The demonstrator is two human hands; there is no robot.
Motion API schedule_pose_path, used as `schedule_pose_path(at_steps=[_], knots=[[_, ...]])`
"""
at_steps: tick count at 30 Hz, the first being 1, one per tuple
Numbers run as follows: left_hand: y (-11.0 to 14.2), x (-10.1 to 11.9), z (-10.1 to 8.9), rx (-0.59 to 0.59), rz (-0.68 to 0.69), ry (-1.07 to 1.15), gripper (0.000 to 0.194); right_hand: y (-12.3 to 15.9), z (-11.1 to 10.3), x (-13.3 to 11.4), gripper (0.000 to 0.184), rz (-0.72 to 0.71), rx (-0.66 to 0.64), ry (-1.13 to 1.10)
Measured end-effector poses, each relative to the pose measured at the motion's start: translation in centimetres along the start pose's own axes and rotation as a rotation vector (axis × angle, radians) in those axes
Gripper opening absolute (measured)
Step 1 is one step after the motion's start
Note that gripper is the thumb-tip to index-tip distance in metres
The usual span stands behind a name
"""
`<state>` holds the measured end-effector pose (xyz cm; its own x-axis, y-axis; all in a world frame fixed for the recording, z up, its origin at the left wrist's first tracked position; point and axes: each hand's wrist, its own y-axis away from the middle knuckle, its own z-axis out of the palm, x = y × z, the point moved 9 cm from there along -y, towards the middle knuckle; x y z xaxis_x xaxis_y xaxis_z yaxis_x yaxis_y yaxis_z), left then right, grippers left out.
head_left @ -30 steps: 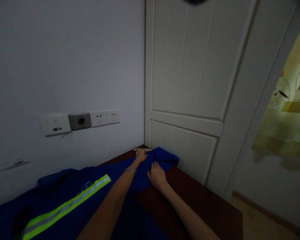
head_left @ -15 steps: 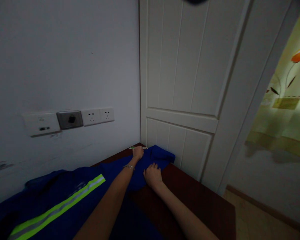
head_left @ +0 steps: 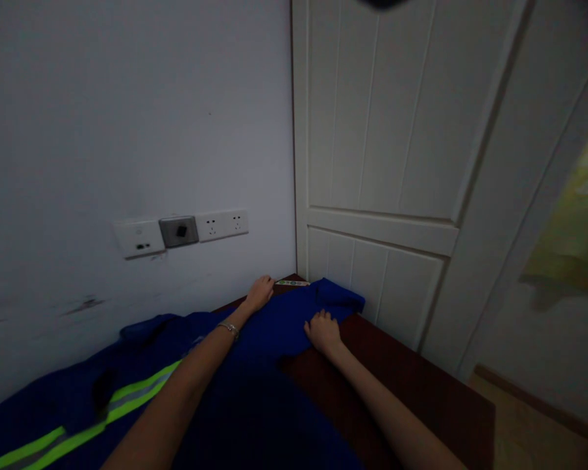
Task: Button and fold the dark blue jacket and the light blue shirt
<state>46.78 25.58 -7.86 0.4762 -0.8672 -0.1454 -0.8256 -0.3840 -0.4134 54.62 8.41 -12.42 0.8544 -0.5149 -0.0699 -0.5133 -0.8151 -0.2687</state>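
A dark blue work jacket (head_left: 269, 326) with a yellow-green and silver reflective stripe (head_left: 144, 391) lies spread over a dark red-brown tabletop (head_left: 392, 372). One sleeve of it reaches toward the corner, its end near the white panelled door. My left hand (head_left: 261, 292), with a bracelet at the wrist, rests on the sleeve's far edge beside the wall, fingers extended over the cloth. On the sleeve's near edge lies my right hand (head_left: 323, 331), palm down with the fingers slightly bent and apart. Both palms are hidden from view.
A white wall (head_left: 200, 150) with sockets (head_left: 223, 224) and a switch plate (head_left: 140, 238) stands behind the table. The white panelled door (head_left: 372, 163) meets it at the corner. A thin printed strip (head_left: 293, 283) lies there. A patterned curtain (head_left: 568, 228) hangs at right.
The view has turned left, so the scene sits further right. My left hand has slid left along the sleeve's far edge, uncovering more of the printed strip. My right hand stays on the sleeve.
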Motion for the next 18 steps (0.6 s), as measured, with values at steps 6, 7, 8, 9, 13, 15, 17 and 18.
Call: schedule_pose_path(at_steps=[6, 7, 8, 9, 13, 15, 17, 18], knots=[[7.0, -1.6, -1.7, -0.144, -0.018, 0.158, 0.031, 0.6, -1.2, -2.6, 0.050, -0.179, 0.048, -0.046], [8.3, -1.7, -2.3, -0.161, -0.021, 0.171, 0.032, 1.1, -1.5, -3.8, 0.053, -0.254, 0.043, -0.090], [9.6, -2.0, -2.9, -0.178, -0.025, 0.179, 0.034, 1.7, -1.6, -5.1, 0.055, -0.340, 0.026, -0.141], [11.0, -2.3, -3.5, -0.197, -0.034, 0.183, 0.035, 2.5, -1.7, -6.5, 0.058, -0.432, -0.002, -0.192], [17.2, -4.8, -6.8, -0.253, -0.073, 0.183, 0.039, 5.8, -0.7, -10.4, 0.061, -0.698, -0.147, -0.278], [20.6, -6.8, -8.8, -0.255, -0.104, 0.168, 0.040, 6.6, 0.5, -10.8, 0.060, -0.717, -0.205, -0.254], [24.3, -8.9, -10.8, -0.259, -0.139, 0.134, 0.042, 6.8, 1.3, -10.6, 0.059, -0.714, -0.224, -0.225], [26.1, -10.0, -11.8, -0.268, -0.159, 0.110, 0.042, 6.8, 1.5, -10.5, 0.059, -0.714, -0.219, -0.214]])
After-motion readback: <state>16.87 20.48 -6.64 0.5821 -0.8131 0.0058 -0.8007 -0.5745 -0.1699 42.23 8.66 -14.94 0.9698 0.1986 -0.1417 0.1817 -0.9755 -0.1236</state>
